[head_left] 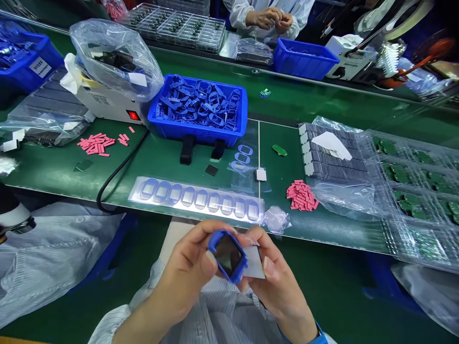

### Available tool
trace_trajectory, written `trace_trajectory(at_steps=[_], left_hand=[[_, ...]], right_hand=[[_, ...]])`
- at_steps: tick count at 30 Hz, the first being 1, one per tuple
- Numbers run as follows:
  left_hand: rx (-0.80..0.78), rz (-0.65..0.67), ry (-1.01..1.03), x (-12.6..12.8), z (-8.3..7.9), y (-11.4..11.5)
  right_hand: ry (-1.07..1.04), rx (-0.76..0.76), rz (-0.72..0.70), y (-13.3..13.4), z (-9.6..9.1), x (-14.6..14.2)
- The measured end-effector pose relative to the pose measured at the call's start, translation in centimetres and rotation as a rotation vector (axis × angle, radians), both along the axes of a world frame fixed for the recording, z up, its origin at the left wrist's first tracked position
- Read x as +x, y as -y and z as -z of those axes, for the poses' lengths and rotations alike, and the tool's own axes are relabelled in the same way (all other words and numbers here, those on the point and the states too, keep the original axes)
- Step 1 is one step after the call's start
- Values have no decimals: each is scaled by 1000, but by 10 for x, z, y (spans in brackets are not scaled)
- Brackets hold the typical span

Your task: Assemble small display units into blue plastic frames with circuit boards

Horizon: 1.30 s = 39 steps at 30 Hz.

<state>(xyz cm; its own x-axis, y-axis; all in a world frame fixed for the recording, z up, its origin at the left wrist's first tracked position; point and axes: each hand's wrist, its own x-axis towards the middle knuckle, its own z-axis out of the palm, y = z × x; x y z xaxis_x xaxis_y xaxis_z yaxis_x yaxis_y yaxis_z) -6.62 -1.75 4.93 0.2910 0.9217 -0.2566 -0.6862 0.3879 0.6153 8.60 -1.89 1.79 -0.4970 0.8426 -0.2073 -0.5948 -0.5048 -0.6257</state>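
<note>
Held up in front of the bench edge, a blue plastic frame point(238, 274) surrounds a dark, shiny rectangular panel point(228, 254). My left hand point(190, 267) grips the frame's left side with thumb and fingers. On the other side, my right hand point(270, 274) pinches a pale flat rectangular piece point(254, 263) that meets the frame's right edge; whether the two are joined I cannot tell. Just beyond my hands lies a clear strip of oval blue-rimmed stickers point(202, 198), with a crumpled bit of clear film point(277, 219) at its right end.
A blue bin point(199, 129) of blue plastic frames stands behind the strip. Pink pads point(301, 196) lie right, near stacked grey strips point(335, 153) and a clear tray of green circuit boards point(405, 177). A black cable point(120, 167) hangs over the left edge. Across the bench, a person's hands point(270, 19) work.
</note>
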Motion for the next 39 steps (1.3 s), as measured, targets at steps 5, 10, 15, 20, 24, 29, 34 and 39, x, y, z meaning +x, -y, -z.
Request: trace_trajectory(at_steps=[5, 10, 15, 20, 24, 29, 34, 39], left_hand=[[-91, -143, -98, -4, 4, -4], [-122, -110, -26, -3, 9, 3], [-79, -62, -13, -5, 19, 8], [-76, -59, -29, -5, 23, 9], [-97, -59, -34, -3, 22, 11], [-172, -104, -56, -1, 18, 12], [-130, -128, -27, 2, 21, 11], [-78, -127, -16, 4, 26, 10]], right_hand=[[-182, -103, 4, 1, 1, 1], [-241, -159, 70, -4, -6, -3], [-221, -206, 98, -8, -9, -6], [-234, -244, 109, -9, -9, -6], [-202, -213, 95, -9, -8, -7], [-54, -94, 109, -11, -10, -5], [278, 116, 246, -7, -14, 4], [790, 746, 451, 0, -13, 9]])
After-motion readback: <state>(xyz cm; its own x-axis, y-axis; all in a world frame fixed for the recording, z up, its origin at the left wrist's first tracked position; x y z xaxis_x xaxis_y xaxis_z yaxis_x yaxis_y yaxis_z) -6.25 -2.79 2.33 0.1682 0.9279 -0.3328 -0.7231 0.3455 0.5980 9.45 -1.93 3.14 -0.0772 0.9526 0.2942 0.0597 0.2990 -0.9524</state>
